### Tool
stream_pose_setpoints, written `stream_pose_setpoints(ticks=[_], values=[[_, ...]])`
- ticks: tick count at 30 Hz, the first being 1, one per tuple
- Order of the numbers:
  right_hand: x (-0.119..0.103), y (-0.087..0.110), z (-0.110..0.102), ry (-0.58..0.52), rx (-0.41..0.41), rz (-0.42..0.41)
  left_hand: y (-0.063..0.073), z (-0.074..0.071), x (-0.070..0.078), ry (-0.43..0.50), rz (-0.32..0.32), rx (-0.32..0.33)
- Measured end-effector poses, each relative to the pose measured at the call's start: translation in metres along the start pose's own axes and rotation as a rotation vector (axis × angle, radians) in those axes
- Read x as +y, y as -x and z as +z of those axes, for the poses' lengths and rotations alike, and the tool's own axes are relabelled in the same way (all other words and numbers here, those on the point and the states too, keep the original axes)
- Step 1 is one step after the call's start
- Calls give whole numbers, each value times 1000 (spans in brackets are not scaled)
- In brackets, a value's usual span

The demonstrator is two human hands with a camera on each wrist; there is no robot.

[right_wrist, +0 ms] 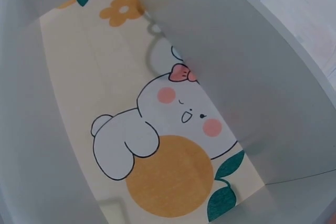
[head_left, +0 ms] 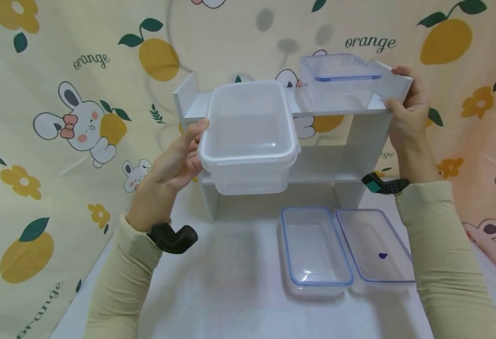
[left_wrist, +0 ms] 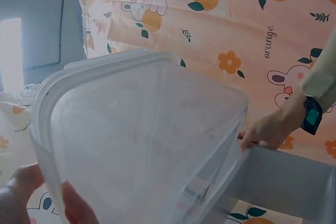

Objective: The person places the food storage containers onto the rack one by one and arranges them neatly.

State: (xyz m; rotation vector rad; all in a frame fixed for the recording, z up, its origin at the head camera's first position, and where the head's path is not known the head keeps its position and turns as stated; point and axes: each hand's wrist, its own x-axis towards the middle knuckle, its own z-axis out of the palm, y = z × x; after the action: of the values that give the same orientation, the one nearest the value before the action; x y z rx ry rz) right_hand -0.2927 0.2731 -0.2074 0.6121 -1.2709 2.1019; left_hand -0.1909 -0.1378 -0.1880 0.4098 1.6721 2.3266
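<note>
My left hand (head_left: 175, 160) grips the left side of a clear plastic food container (head_left: 252, 176) with a frosted white lid. It is held up in front of the white shelf unit (head_left: 326, 162), near the left part of the top board. In the left wrist view, the thumb and a fingertip lie on opposite sides of the container's edge (left_wrist: 44, 103). At the shelf's upper right, my right hand (head_left: 413, 103) holds the end panel (head_left: 394, 82), thumb in front and fingers behind. The right wrist view shows the shelf's inner boards (right_wrist: 220, 51) but no fingers.
A blue-rimmed container (head_left: 341, 70) sits on the top board's right side. Below, on the white table (head_left: 214, 292), lie an open blue-rimmed container (head_left: 315, 247) and, beside it, a blue-edged piece (head_left: 375, 245) partly behind the right sleeve. A printed cloth (head_left: 82, 197) hangs behind.
</note>
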Motion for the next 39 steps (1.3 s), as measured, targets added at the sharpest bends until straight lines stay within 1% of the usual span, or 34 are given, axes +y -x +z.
stream_pose_setpoints(ticks=[7, 12, 18, 21, 28, 31, 35, 38, 39], values=[[-2, 1, 0, 6, 10, 5, -5, 7, 8, 66, 22, 1], [-1, 0, 1, 1, -2, -16, -8, 12, 12, 79, 44, 18], [-1, 1, 2, -3, 1, -4, -10, 16, 17, 138, 27, 45], [-2, 1, 2, -1, 7, 5, -13, 17, 18, 181, 22, 49], [-3, 2, 1, 3, 15, 25, -19, 21, 22, 241, 19, 85], [-3, 3, 1, -5, 15, 29, -22, 21, 23, 289, 12, 77], [-3, 3, 1, -5, 10, 26, -25, 21, 23, 318, 6, 77], [-2, 3, 1, -4, 10, 27, -27, 22, 23, 325, 4, 88], [-2, 3, 1, 2, 11, 23, -28, 22, 23, 340, 1, 91]])
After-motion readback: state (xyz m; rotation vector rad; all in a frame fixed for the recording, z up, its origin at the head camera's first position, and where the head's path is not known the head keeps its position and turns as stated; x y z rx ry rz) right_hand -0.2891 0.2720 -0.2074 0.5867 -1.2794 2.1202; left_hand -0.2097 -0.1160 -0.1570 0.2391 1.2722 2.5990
